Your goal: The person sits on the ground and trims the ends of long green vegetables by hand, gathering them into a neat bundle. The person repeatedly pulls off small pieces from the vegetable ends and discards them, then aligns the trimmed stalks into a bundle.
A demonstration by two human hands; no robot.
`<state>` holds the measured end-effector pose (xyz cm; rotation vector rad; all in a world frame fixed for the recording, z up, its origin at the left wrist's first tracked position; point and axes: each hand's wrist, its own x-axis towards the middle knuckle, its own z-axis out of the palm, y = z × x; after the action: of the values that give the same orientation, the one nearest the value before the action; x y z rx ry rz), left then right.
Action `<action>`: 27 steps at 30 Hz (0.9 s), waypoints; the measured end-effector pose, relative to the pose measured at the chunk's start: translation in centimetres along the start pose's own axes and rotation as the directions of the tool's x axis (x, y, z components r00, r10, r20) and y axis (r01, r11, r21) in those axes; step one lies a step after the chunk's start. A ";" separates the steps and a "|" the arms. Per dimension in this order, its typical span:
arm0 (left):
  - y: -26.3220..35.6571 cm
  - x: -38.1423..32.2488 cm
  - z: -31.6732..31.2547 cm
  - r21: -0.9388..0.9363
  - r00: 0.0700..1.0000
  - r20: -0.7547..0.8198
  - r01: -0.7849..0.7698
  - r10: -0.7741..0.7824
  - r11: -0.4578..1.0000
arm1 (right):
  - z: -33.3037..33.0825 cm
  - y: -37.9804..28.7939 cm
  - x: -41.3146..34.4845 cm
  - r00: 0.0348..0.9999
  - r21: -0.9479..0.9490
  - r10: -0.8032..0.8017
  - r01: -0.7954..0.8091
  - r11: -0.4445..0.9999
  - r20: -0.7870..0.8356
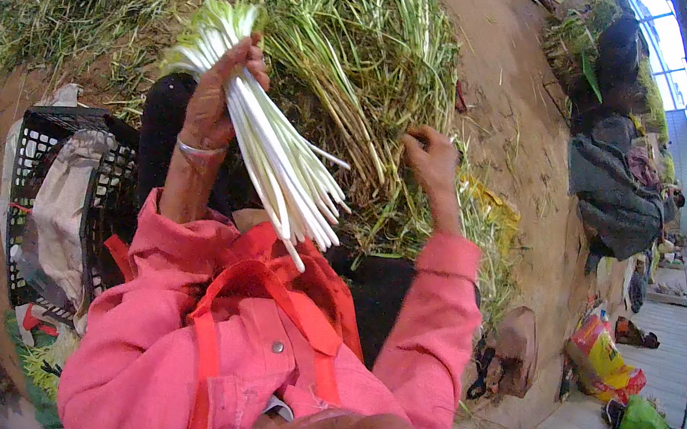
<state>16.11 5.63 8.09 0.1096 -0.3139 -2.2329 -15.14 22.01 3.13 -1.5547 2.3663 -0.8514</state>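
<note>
My left hand (222, 94) is closed around a bundle of long white stalks with pale green leaves (285, 158). The leafy ends rise beyond the fist, and the white ends fan down over my red apron (285, 303). To the right, my right hand (430, 157) has its fingers curled at the edge of a heap of green stalks (371, 37); whether it grips any of them cannot be told. Unpeeled stalks with brownish lower ends (357, 129) lie between the two hands.
A black plastic crate (90, 208) holding pale cloth stands at my left. More cut greens (94, 0) lie at the upper left. A yellow bag (490, 204) sits right of my hand. Colourful plastic bags (603, 360) lie farther right. A dark-clothed person (618, 184) is at the upper right.
</note>
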 end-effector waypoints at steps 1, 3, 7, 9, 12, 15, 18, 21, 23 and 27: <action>-0.2 0.0 -0.1 -0.030 0.999 -0.036 0.013 -0.014 0.999 | 2.7 -1.1 1.7 0.993 0.061 -0.112 0.114 0.992 -0.025; -0.4 0.1 -0.2 -0.077 0.998 -0.032 0.050 -0.053 0.996 | 7.0 -2.6 4.2 0.998 -0.127 -0.054 0.051 0.991 -0.023; -0.4 0.1 -0.3 -0.086 0.989 -0.119 0.074 -0.084 0.994 | 9.9 -2.2 5.7 0.966 -0.217 0.125 -0.074 0.973 0.227; -0.6 0.3 -0.4 -0.065 0.982 -0.164 0.084 -0.094 0.994 | 9.2 -1.6 5.4 0.968 -0.105 0.051 -0.026 0.994 0.244; -1.1 0.6 -0.4 0.054 0.962 -0.261 0.093 -0.076 0.994 | 6.4 -1.8 4.9 0.888 0.096 0.144 -0.205 0.974 0.437; -1.7 1.0 -0.5 0.091 0.952 -0.288 0.134 -0.102 0.987 | 2.3 -4.4 4.1 0.886 0.151 0.150 -0.237 0.960 0.438; -2.0 1.2 -0.7 0.139 0.945 -0.313 0.142 -0.092 0.980 | -3.8 -7.1 2.9 0.979 0.632 0.182 -0.196 0.750 0.089; -2.7 1.1 -1.0 0.210 0.933 -0.348 0.174 -0.093 0.962 | -6.0 -8.5 0.9 0.995 0.831 0.101 -0.072 0.552 0.019; -3.6 1.0 -1.1 0.227 0.927 -0.355 0.212 -0.122 0.951 | -4.5 -8.9 0.0 0.984 0.577 0.140 -0.177 0.797 0.109; -5.8 0.7 -1.1 0.306 0.884 -0.442 0.307 -0.151 0.901 | -1.5 -8.5 -2.7 0.952 0.585 0.153 -0.285 0.759 0.265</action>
<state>11.54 8.37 5.54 0.8503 -0.5058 -2.2901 -7.97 22.47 8.69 -1.0091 1.7994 -1.1893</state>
